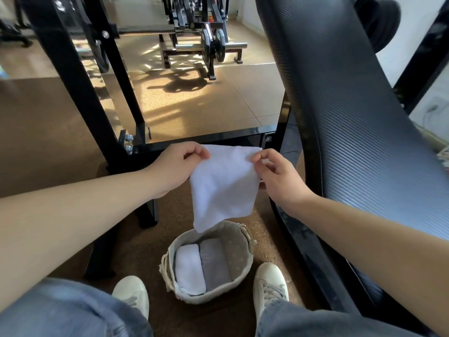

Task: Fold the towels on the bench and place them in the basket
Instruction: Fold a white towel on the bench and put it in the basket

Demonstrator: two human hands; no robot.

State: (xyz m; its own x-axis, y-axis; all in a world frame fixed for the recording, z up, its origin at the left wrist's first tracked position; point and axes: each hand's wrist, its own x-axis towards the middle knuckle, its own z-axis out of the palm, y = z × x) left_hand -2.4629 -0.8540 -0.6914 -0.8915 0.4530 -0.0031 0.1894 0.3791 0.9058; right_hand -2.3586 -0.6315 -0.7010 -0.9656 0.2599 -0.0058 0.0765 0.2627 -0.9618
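White towel (224, 186) hangs down long-ways above the basket (245, 273), its bottom corner near the rim. The left hand (173, 166) and right hand (279, 176) each pinch a top corner. Inside the basket lie a folded white towel (189, 269) and a folded grey towel (215, 263), side by side. The black bench (359, 117) stands to the right.

Basket (245, 268) at bottom centre is open on top, so straight down is the way in. Inside, a white folded towel (189, 271) and a grey folded towel (213, 263) fill the left and middle, and only a strip of bare lining on the right is free. The hanging towel (223, 186) mid-frame dangles over the far rim. Sides are tight: left shoe (132, 293) and right shoe (269, 280) flank the basket, the bench pad (352, 117) walls off the whole right, and the black frame bar (213, 139) crosses behind. There's open floor (194, 105) at upper centre.
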